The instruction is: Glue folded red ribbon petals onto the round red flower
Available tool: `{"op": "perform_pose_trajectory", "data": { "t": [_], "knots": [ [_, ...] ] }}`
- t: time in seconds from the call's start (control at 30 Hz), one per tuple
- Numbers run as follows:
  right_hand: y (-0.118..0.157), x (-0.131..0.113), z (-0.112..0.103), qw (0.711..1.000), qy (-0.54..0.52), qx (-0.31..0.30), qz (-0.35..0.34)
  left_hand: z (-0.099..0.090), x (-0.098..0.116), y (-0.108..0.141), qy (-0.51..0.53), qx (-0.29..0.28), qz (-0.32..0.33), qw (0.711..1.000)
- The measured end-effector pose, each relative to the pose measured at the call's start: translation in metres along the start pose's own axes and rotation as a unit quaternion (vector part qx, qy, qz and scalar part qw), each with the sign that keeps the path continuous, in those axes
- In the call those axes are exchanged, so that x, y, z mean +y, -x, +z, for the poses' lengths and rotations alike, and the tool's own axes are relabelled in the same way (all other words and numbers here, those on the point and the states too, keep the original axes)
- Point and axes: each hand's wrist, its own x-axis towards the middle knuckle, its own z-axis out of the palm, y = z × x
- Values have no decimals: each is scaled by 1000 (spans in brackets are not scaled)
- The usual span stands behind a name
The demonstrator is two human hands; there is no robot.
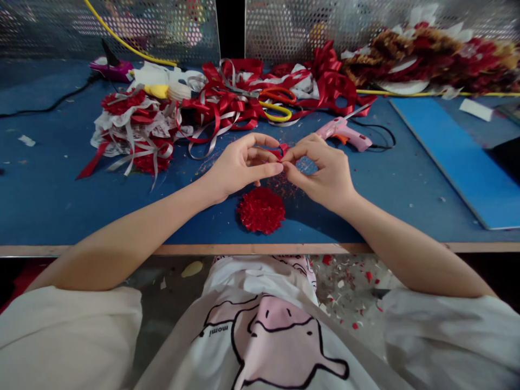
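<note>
Near the middle of the blue table (195, 216), my left hand (247, 165) and my right hand (323, 168) meet at the fingertips. Between them is a small piece of red ribbon (281, 151), pinched by both hands and partly hidden by the fingers. Just below the hands, a round ruffled red flower (261, 210) lies on the table. A pink glue gun (345, 132) rests behind my right hand, its nozzle pointing to the back right. Scissors with orange and yellow handles (277, 111) lie behind my hands among red and silver ribbons (227, 105).
Lace and ribbon flowers (136, 130) are heaped at the left, near a purple tool (111, 69) with a black cord. A bright blue board (459, 157) lies at the right. Red and brown flowers (439, 59) pile up at the back right, before perforated metal panels (154, 32).
</note>
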Motion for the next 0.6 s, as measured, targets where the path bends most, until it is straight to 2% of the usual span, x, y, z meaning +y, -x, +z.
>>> {"op": "perform_pose_trajectory", "data": {
  "t": [0.23, 0.33, 0.6],
  "knots": [
    [0, -1, 0, 1000, 3, 5, 2, -1, -5, 0, -8, 20, 23, 1000],
    [-1, 0, -1, 1000, 23, -2, 10, -1, -3, -1, -13, 26, 12, 1000],
    [0, 0, 3, 998, 47, -33, -21, 1, 0, 0, -13, 18, -12, 1000]
  ]
}}
